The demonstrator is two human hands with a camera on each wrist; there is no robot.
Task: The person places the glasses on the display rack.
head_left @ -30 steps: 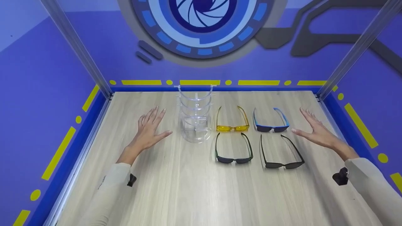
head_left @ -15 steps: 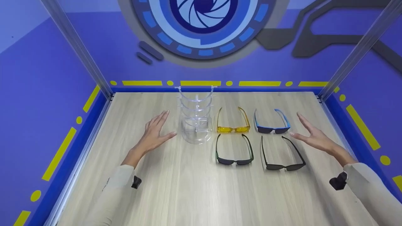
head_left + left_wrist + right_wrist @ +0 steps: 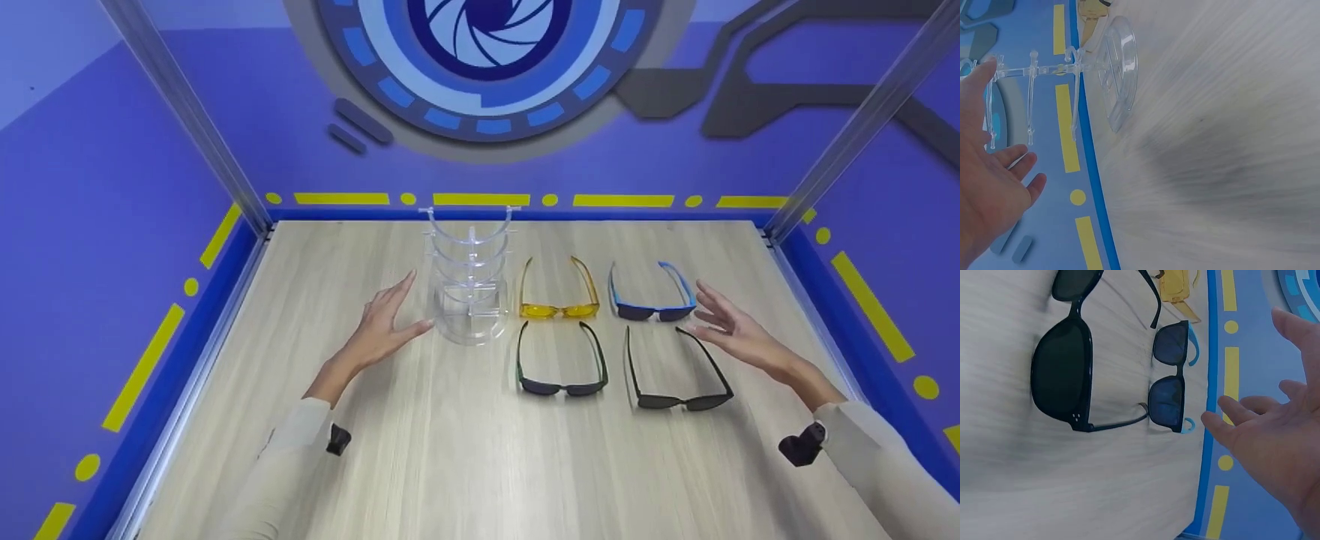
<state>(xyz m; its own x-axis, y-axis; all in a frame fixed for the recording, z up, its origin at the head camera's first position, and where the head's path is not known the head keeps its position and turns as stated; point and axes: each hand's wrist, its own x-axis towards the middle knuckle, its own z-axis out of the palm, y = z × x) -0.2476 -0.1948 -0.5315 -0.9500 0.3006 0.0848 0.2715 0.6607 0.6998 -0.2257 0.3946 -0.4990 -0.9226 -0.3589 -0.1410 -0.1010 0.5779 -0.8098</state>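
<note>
In the left wrist view, the left hand (image 3: 991, 194) is cut off by the left edge and the rack (image 3: 1047, 70) partly covered by it. In the right wrist view, the right hand (image 3: 1275, 439) is cropped at the right, the black glasses (image 3: 1061, 371) and yellow glasses (image 3: 1175, 286) at the top.

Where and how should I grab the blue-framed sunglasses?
I'd pinch the blue-framed sunglasses at the right end of the front, coming from the right: that end is nearest the right hand, the temples stretch unfolded behind the lenses, and the yellow glasses sit to the left.
</note>
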